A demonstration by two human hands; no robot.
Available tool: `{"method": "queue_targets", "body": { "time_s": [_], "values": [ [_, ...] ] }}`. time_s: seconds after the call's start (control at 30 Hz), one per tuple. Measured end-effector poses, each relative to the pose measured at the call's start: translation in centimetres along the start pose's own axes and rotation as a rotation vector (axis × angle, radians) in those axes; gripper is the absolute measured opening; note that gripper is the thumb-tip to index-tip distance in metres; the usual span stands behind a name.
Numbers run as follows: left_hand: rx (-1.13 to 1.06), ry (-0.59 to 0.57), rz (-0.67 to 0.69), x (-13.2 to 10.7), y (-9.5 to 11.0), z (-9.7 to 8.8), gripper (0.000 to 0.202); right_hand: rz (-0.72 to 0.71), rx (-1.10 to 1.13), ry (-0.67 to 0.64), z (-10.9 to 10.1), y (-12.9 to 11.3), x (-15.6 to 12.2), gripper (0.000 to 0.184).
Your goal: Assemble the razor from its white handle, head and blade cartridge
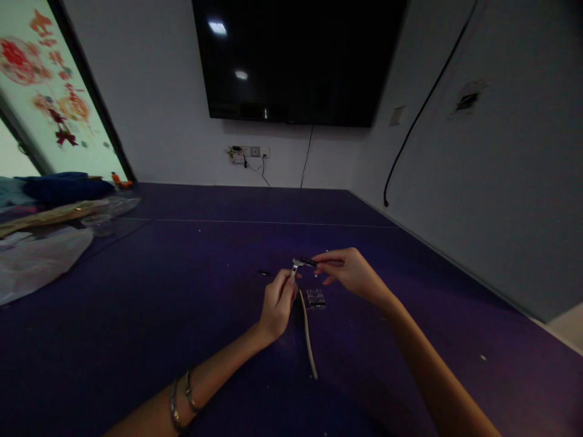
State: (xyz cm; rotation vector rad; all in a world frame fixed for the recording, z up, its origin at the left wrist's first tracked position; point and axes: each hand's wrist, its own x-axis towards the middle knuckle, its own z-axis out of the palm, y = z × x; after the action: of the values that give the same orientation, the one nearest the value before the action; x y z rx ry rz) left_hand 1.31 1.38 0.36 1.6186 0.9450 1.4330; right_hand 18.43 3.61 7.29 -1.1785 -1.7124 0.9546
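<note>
My left hand (279, 303) is closed around the handle of what looks like a razor (295, 267), silvery with a T-shaped head pointing up. Between the thumb and fingertips of my right hand (348, 271) is a small black bar-shaped piece (308, 261). Its left end meets the razor's head; whether the two are joined I cannot tell. Just below the hands lies a small clear and dark patterned packet (316, 298). A thin, pale, slightly curved rod (308, 340) lies beside it, its upper end near my left hand. Another small dark piece (263, 272) rests to the left.
The purple surface (182, 315) runs back to the wall. Plastic bags (45, 255) and dark blue cloth (68, 187) are heaped at the left. A large screen (300, 60) hangs above wall sockets (255, 151). A black cable (423, 106) dangles along the right wall.
</note>
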Motion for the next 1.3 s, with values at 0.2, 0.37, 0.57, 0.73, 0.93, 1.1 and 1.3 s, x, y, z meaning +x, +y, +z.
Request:
{"method": "queue_targets", "body": {
  "time_s": [0.2,0.37,0.57,0.73,0.93,1.1,1.3],
  "values": [
    [-0.016,-0.156,0.002,-0.7,0.0,0.4,0.023,-0.119,-0.133,-0.039,-0.2,-0.4,-0.2,0.023],
    [0.004,-0.189,0.026,-0.8,0.2,0.5,0.019,-0.186,-0.214,-0.048,-0.2,-1.2,-0.5,0.023],
    [0.003,-0.191,0.084,-0.8,-0.1,0.4,0.019,-0.274,-0.210,-0.073,0.0,-1.3,-0.6,0.022],
    [-0.018,-0.185,0.100,-0.9,-0.4,0.3,0.018,-0.290,-0.191,-0.070,0.2,-1.5,-0.8,0.022],
    [-0.032,-0.187,0.099,-0.9,-0.3,0.3,0.017,-0.310,-0.228,-0.075,0.4,-1.9,-0.9,0.022],
    [-0.024,-0.179,0.097,-0.9,-0.4,0.3,0.017,-0.317,-0.219,-0.075,0.5,-1.8,-1.0,0.022],
    [-0.027,-0.178,0.100,-0.9,-0.3,0.3,0.017,-0.332,-0.207,-0.078,0.4,-1.3,-0.9,0.022]
  ]
}}
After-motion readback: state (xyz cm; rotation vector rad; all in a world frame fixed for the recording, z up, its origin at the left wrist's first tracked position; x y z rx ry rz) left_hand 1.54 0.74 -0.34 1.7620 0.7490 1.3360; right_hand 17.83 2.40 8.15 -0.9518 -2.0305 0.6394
